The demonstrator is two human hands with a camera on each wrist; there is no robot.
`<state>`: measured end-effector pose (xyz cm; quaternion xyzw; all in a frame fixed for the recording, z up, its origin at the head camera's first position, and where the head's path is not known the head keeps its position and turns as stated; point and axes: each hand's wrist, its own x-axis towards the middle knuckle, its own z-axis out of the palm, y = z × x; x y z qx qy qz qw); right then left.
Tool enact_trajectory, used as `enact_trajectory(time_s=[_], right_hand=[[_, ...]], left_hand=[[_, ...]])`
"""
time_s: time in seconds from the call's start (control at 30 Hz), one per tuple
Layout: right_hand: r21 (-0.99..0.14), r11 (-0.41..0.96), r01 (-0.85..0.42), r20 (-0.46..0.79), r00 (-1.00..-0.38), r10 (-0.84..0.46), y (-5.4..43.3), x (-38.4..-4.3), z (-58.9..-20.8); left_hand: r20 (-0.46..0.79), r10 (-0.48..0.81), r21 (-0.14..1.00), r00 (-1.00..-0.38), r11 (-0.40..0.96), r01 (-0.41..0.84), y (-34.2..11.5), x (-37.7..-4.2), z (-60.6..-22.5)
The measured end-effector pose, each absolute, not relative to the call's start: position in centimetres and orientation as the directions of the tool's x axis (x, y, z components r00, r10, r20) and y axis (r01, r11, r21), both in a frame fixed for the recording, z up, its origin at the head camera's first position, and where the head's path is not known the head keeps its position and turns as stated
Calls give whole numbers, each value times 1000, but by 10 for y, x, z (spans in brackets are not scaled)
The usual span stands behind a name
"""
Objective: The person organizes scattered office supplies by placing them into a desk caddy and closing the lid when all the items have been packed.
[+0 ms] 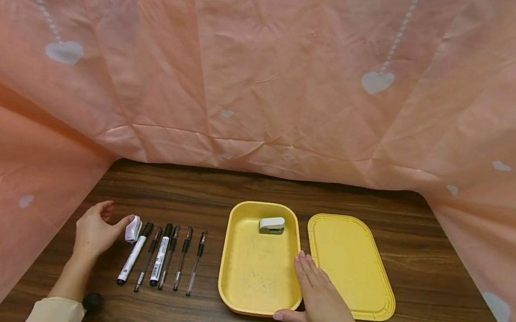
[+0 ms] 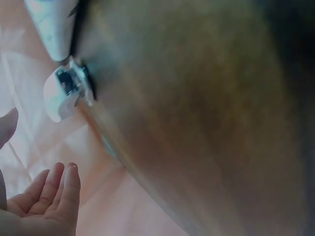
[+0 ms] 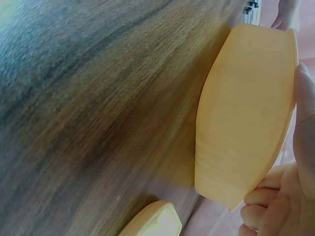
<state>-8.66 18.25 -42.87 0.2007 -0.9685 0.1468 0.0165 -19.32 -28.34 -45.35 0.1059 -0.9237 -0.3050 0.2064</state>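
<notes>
My left hand is beside a small white stapler, its thumb tip close to the stapler in the head view. The left wrist view shows that hand's fingers loosely spread and apart from the stapler. A yellow plastic box stands without its lid at the centre, with another white and grey stapler inside toward the far end. My right hand rests on the box's right rim with fingers extended, its thumb at the near right corner. In the right wrist view, its fingers touch the box rim.
Right of the box lies its flat yellow lid. Between the left stapler and the box is a row of two markers and several black-capped pens. Pink curtains enclose the wooden table at the back and sides.
</notes>
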Motion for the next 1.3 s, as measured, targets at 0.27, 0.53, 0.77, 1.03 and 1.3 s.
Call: enact_trajectory(time_s=[0.27, 0.53, 0.77, 1.03, 1.3], right_hand=[[-278, 872, -402, 100, -915, -390, 183, -87, -430], [-273, 869, -413, 117, -911, -396, 183, -87, -430], [-269, 870, -414, 118, -910, -397, 184, -87, -429], [-282, 870, -405, 114, -914, -389, 184, -86, -429], [-285, 869, -405, 113, -914, -389, 183, -86, -430]], left_hand=[[250, -307, 613, -918, 784, -96, -281, -195, -459], [187, -285, 603, -940, 789, -119, -278, -196, -459], [183, -280, 599, -942, 792, -119, -277, -197, -462], [95, -254, 583, -963, 798, -152, -279, -197, -467], [92, -228, 581, -969, 803, -134, -277, -195, -471]])
